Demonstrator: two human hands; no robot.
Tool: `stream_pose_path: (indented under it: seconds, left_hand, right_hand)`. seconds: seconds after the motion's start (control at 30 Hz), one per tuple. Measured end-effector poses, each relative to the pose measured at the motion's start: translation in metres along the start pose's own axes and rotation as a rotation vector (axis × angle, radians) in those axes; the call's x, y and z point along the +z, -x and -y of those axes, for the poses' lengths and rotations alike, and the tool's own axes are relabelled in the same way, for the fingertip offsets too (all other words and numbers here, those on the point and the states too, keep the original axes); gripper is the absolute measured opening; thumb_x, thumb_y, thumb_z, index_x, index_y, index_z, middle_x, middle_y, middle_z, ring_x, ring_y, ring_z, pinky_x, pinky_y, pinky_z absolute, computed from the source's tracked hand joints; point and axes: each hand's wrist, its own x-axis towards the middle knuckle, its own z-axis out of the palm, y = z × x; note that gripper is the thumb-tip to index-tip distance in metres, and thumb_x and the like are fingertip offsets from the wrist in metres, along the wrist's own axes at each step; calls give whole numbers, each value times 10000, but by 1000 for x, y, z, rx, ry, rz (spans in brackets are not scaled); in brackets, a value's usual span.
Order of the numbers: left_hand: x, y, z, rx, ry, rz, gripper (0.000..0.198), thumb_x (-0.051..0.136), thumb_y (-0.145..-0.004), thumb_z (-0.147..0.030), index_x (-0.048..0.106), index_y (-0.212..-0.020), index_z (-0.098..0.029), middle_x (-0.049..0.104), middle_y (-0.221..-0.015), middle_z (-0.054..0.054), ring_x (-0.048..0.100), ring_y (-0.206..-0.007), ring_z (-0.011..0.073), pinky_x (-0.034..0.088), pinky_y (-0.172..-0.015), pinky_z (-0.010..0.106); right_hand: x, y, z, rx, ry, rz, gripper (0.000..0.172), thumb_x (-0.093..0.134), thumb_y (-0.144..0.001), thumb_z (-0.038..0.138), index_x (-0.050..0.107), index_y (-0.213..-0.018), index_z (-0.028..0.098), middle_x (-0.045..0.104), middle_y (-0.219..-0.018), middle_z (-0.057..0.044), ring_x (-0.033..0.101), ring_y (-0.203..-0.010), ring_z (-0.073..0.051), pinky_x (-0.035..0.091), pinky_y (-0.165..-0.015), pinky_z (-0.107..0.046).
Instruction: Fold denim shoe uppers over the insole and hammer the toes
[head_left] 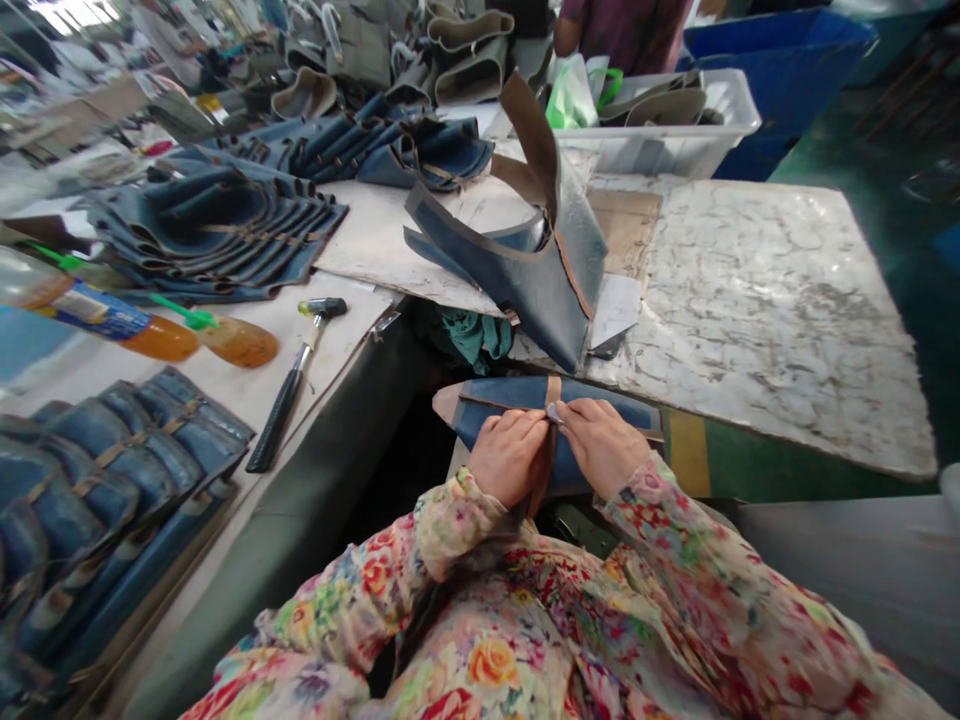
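A blue leather piece (495,392) with a tan strip (553,388) across it lies over my lap, below the table edge. My left hand (510,455) grips it on the left of the strip, fingers curled and pressed down. From the other side, my right hand (604,445) holds the same piece, its thumb and fingers drawn together at the strip. Between the fingertips shows a small pale grey bit (555,412), too small to name. The undersides of both hands are hidden. Just beyond stands a folded blue leather boot shaft (525,265) with a brown lining.
On the left table lie a hammer (296,385), bottles of orange liquid with green nozzles (236,340) and overlapping blue leather pieces (112,450). More stacked pieces (225,225) lie behind. A white bin (675,150) and blue bin (780,60) stand at the back, near another person (622,35).
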Motion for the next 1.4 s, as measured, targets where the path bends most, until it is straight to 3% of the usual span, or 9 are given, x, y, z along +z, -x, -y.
stream_pose_path:
  seconds: [0.2, 0.4, 0.6, 1.1, 1.4]
  left_hand:
    - [2, 15, 11, -25, -98, -70, 314, 410, -888, -225, 504, -1186, -193, 561, -1221, 39, 502, -1025, 176, 396, -799, 327]
    - [0, 24, 17, -45, -164, -119, 316, 417, -886, -234, 520, -1180, -186, 568, -1208, 42, 507, -1020, 166, 406, -792, 318]
    - [-2, 26, 21, -85, -180, -95, 326, 378, -909, -251, 511, -1198, -179, 567, -1206, 57, 503, -1022, 169, 399, -791, 317]
    - [-21, 44, 60, -274, -231, -95, 296, 406, -895, -267, 543, -1146, -192, 596, -1152, 51, 509, -1015, 184, 394, -776, 321]
    - [-16, 46, 64, -366, -212, -128, 346, 438, -873, -341, 535, -1157, -169, 565, -1155, 86, 487, -995, 215, 431, -789, 341]
  right_hand:
    - [-2, 0, -17, -189, -132, -123, 275, 411, -876, 205, 620, -1056, 190, 587, -1062, -57, 496, -971, -193, 451, -883, -337]
    - [-6, -5, -6, -318, -127, -130, 290, 402, -872, 186, 631, -1051, 199, 607, -1047, -59, 508, -953, -193, 475, -857, -347]
    - [9, -17, 4, -329, -137, -64, 274, 415, -871, 189, 647, -1016, 196, 609, -1035, -64, 510, -946, -187, 480, -855, -335]
    - [18, -69, 48, -344, -197, 115, 264, 420, -881, 220, 625, -1047, 226, 564, -1101, -51, 462, -987, -169, 428, -884, -307]
    - [18, -82, 58, -384, -179, 90, 259, 416, -883, 202, 633, -1024, 210, 578, -1078, -61, 473, -981, -180, 450, -855, -304]
